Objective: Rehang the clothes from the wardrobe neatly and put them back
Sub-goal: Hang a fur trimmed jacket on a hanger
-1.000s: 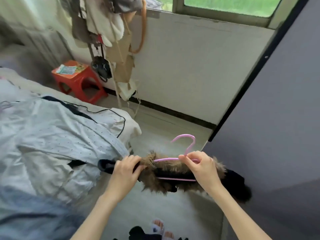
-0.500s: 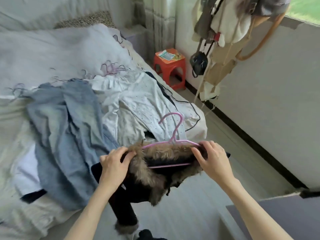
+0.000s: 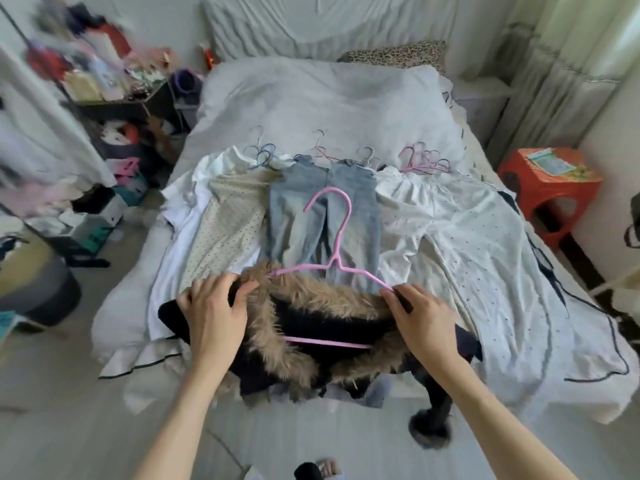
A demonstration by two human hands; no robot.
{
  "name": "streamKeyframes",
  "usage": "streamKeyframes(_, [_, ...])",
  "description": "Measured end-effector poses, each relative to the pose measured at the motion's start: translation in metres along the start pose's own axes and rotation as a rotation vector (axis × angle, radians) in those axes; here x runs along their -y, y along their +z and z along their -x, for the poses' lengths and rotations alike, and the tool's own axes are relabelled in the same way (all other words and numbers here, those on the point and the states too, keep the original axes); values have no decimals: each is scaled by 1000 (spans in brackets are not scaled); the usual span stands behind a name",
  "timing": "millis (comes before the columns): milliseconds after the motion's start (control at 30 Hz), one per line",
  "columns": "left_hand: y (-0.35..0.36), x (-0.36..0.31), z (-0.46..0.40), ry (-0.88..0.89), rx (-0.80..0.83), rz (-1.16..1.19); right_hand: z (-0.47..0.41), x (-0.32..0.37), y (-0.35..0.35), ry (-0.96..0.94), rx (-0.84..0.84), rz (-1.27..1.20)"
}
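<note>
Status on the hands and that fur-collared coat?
Left hand and right hand grip the black fur-collared coat at the shoulders. Pink hanger inside. Jeans on bed beneath.

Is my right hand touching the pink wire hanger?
Touching. The head view shows the right hand pinching the end of the pink wire hanger at the fur-collared black coat's shoulder.

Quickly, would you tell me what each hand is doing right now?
Left hand: grips the fur-trimmed black coat at its shoulder.
Right hand: grips the coat's other shoulder on the pink hanger.
</note>
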State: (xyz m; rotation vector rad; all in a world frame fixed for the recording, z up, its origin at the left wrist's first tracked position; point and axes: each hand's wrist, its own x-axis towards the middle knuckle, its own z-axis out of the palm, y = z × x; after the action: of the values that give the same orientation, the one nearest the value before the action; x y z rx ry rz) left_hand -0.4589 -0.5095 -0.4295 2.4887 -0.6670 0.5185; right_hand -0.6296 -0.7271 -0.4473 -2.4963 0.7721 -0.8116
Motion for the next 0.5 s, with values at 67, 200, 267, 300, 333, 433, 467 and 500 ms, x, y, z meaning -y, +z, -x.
streamKeyframes(67, [-13,18,-22,-38,-87,-57,-26,24,16,-52,7,-48])
streamKeyframes(200, [-36,36,-69,-73,-237,-89,-88,67,37,-121,20,-126])
streamKeyframes(267, [-42,45,-90,-94,-270,-97,-115,83,50,-144,51,-159])
streamKeyframes(300, [-44,51,-98,-109,-275,-105,-126,90,55,-160,65,-189])
streamKeyframes(333, [-46,57,-104,-121,-282,-122,-134,96,60,-176,80,-216])
streamKeyframes(433, [-49,74,-124,-120,-321,-170,-158,114,77,-197,121,-248])
streamKeyframes(467, [-48,80,-134,-120,-326,-173,-167,119,85,-186,136,-255])
streamKeyframes(500, [-46,87,-145,-116,-333,-171,-177,124,92,-176,143,-262])
